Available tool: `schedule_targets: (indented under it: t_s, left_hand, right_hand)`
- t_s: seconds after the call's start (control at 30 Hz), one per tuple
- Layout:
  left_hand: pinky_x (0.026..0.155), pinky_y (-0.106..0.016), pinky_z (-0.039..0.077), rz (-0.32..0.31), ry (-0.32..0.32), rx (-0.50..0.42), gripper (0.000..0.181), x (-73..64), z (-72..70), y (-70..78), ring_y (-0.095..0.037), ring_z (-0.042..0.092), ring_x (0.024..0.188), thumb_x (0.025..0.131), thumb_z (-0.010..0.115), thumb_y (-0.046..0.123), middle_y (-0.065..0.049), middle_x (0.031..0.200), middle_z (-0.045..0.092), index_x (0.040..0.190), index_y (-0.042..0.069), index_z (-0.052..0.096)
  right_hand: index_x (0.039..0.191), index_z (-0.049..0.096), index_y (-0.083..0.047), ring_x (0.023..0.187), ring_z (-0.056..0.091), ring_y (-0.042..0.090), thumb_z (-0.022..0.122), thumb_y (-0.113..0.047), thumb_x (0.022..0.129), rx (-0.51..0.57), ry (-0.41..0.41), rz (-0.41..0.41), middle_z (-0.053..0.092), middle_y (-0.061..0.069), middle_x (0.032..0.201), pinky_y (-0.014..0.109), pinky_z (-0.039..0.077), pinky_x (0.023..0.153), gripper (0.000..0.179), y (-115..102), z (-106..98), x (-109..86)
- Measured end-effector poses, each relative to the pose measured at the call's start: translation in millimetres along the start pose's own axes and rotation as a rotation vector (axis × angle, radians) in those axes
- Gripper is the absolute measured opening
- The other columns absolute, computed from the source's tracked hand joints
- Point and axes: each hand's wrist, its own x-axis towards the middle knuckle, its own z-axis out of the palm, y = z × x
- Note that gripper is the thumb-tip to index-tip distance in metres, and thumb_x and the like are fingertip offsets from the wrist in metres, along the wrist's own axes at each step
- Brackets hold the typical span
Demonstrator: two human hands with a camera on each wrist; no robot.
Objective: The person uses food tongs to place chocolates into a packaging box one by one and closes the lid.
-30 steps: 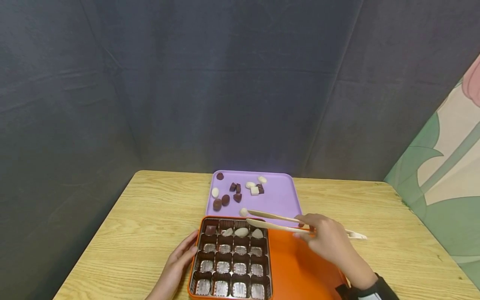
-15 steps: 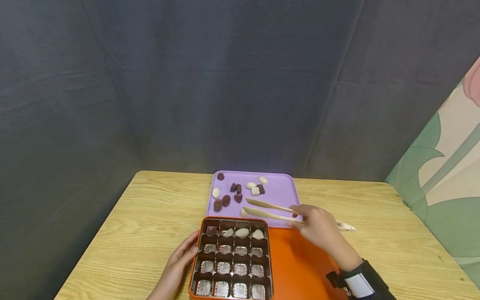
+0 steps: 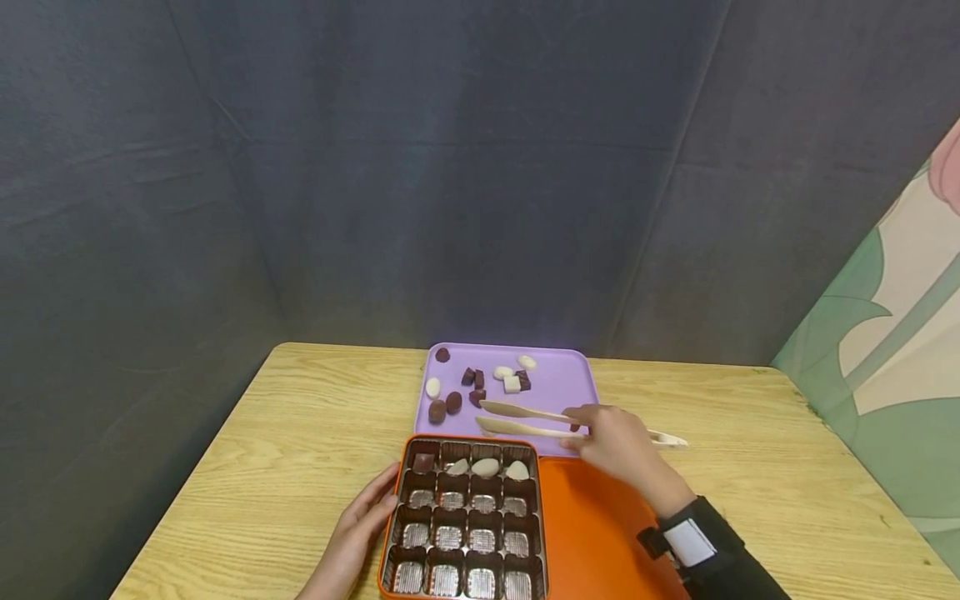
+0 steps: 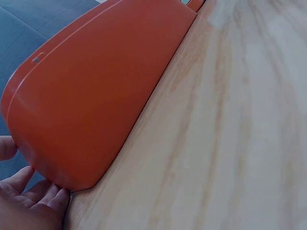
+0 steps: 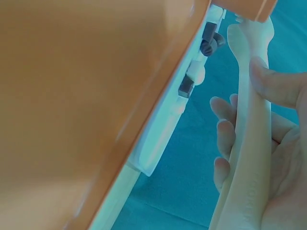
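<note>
My right hand (image 3: 618, 450) grips a pair of pale tongs (image 3: 521, 412), thumb on one side and fingers round the other in the right wrist view. Their arms stand apart, with the tips low over the front of the purple tray (image 3: 566, 387). A round white chocolate there is mostly hidden behind the lower arm. My left hand (image 3: 356, 525) rests its fingertips against the left wall of the orange box (image 4: 96, 96). In the box's back row sit a dark square chocolate (image 3: 423, 463) and several white ones, including an oval (image 3: 486, 467); a brown divided insert (image 3: 448, 537) lines it.
On the tray lie brown round chocolates (image 3: 437, 411), a white square (image 3: 512, 384), a white egg shape (image 3: 432, 387) and several more. An orange panel (image 3: 592, 533) adjoins the box's right side. Grey cloth (image 3: 450, 208) hangs behind the wooden table (image 3: 270, 442).
The right hand and tongs have moved left and away over the tray, and the tips now overlap the white round chocolate. The left hand and box have stayed put.
</note>
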Motion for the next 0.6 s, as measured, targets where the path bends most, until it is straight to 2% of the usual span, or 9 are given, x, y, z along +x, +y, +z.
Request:
schedule_targets:
  t_s: [0.6]
  left_hand:
    - [0.097, -0.038, 0.023, -0.021, -0.001, -0.005, 0.045, 0.1, -0.3, -0.9, -0.02, 0.024, 0.123, 0.089, 0.045, 0.023, -0.003, 0.137, 0.029, 0.132, 0.016, 0.034]
  right_hand:
    - [0.098, 0.066, -0.016, 0.055, 0.045, 0.01, 0.071, -0.029, 0.066, -0.03, -0.048, -0.006, 0.061, -0.007, 0.074, 0.026, 0.038, 0.051, 0.035, 1.5, 20.0, 6.1]
